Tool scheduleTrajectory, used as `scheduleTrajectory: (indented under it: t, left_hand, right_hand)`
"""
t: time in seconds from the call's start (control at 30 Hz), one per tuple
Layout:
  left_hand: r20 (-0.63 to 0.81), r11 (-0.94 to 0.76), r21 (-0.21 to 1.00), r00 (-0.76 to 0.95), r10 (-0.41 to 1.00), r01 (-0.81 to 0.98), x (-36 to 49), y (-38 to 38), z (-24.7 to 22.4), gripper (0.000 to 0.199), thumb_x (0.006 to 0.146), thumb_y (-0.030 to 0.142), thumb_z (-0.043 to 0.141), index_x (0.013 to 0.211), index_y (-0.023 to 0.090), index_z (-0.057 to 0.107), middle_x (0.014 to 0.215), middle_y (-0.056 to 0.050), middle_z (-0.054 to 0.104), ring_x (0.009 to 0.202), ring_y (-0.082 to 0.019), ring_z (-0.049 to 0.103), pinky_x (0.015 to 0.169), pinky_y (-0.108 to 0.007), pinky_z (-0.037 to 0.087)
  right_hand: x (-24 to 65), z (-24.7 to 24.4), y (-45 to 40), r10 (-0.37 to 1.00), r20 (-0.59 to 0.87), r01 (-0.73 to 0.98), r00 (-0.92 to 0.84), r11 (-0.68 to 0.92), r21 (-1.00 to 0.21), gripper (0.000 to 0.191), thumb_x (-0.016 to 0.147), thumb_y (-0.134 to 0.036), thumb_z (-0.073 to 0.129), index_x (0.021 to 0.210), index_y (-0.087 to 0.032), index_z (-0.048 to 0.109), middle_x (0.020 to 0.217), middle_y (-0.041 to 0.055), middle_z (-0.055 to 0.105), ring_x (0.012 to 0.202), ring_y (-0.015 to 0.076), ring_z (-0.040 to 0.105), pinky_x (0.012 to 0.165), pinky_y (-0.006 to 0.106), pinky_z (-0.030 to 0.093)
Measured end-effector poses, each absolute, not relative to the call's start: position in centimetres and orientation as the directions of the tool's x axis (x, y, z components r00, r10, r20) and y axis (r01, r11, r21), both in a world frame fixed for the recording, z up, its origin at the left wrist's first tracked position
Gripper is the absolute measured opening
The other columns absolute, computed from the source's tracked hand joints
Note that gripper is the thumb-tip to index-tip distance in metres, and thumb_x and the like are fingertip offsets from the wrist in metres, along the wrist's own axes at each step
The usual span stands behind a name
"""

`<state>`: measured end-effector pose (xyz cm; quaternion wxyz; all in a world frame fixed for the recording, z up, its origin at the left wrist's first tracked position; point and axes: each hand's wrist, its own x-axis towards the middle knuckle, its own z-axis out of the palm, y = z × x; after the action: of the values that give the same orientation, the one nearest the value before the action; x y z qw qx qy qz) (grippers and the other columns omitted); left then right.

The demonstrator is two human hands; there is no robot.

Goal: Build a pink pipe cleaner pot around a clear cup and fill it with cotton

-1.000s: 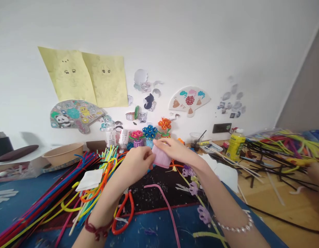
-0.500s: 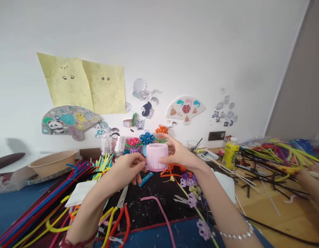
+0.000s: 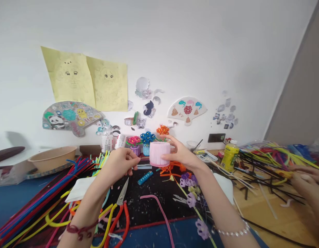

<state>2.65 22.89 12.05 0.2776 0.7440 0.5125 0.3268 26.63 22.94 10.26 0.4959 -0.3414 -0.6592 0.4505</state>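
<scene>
A pale pink ribbed pot of pipe cleaners (image 3: 159, 154), with a darker pink rim at its base, is held up over the dark mat. My right hand (image 3: 178, 153) grips it from the right, thumb in front. To the left of the pot and apart from it, my left hand (image 3: 125, 161) has its fingers drawn together in a pinch; whatever may be between the tips does not show. Scissors (image 3: 121, 201) with red and yellow handles lie below that hand. A bent pink pipe cleaner (image 3: 159, 210) lies on the mat, and a blue cutter-like strip (image 3: 145, 178) rests behind it.
Pipe-cleaner flowers in small pots (image 3: 148, 139) stand by the wall. Bundled pipe cleaners (image 3: 53, 196) lie left, purple flowers (image 3: 191, 199) right. A yellow bottle (image 3: 229, 155) stands among loose black stems. At far right another person's hands (image 3: 308, 182) work with a yellow item.
My left hand has come away from the pot and moved left. The pot, in my right hand, has risen slightly and shifted a little to the right. The view has shifted slightly.
</scene>
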Motion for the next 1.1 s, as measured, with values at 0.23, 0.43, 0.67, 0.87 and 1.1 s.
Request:
scheduleTrajectory:
  t: [0.23,0.43,0.67,0.87,1.1]
  left_hand:
    - [0.205,-0.291,0.746,0.209,0.956,0.599,2.7,23.8,11.4,0.02,0.069,0.035,0.059,0.059,0.019,0.06,0.048,0.0,0.064,0.042,-0.014,0.056,0.046,-0.024,0.042]
    - [0.19,-0.279,0.758,0.21,0.959,0.589,2.9,23.8,11.4,0.017,0.068,0.031,0.059,0.057,0.018,0.059,0.046,0.0,0.062,0.042,-0.013,0.054,0.046,-0.023,0.04]
    - [0.166,-0.26,0.792,0.216,0.962,0.552,2.7,24.5,10.6,0.018,0.067,0.034,0.062,0.059,0.018,0.058,0.051,-0.001,0.065,0.042,-0.013,0.056,0.044,-0.023,0.041]
    - [0.173,-0.257,0.809,0.204,0.964,0.529,2.8,24.5,10.4,0.017,0.066,0.034,0.061,0.059,0.019,0.055,0.044,0.002,0.059,0.04,-0.012,0.053,0.043,-0.023,0.039]
    - [0.181,-0.275,0.817,0.229,0.957,0.506,2.8,24.4,10.4,0.022,0.067,0.039,0.062,0.06,0.019,0.055,0.046,0.002,0.059,0.042,-0.013,0.054,0.044,-0.023,0.039]
  right_hand:
    - [26.4,9.7,23.4,0.914,0.305,0.013,-0.266,0.32,-0.947,0.071,0.063,-0.031,0.087,0.126,-0.029,0.054,0.129,0.006,0.053,0.1,0.02,0.06,0.081,0.033,0.054]
    - [26.4,9.9,23.3,0.929,0.269,-0.043,-0.254,0.267,-0.963,0.068,0.063,-0.027,0.087,0.123,-0.027,0.057,0.12,0.0049,0.058,0.096,0.0182,0.06,0.079,0.031,0.054]
    - [26.5,9.7,23.3,0.937,0.195,-0.208,-0.291,0.138,-0.968,0.058,0.071,-0.034,0.082,0.122,-0.022,0.059,0.102,0.0058,0.067,0.082,0.018,0.066,0.071,0.031,0.058]
    - [26.6,9.5,23.8,0.931,0.215,-0.347,-0.294,0.106,-0.932,0.041,0.078,-0.042,0.076,0.111,-0.021,0.064,0.103,0.0066,0.07,0.092,0.0207,0.067,0.08,0.035,0.058]
    - [26.5,9.8,23.6,0.93,0.214,-0.463,-0.299,0.055,-0.885,0.044,0.072,-0.042,0.081,0.108,-0.022,0.065,0.11,0.006,0.07,0.1,0.0229,0.065,0.085,0.038,0.057]
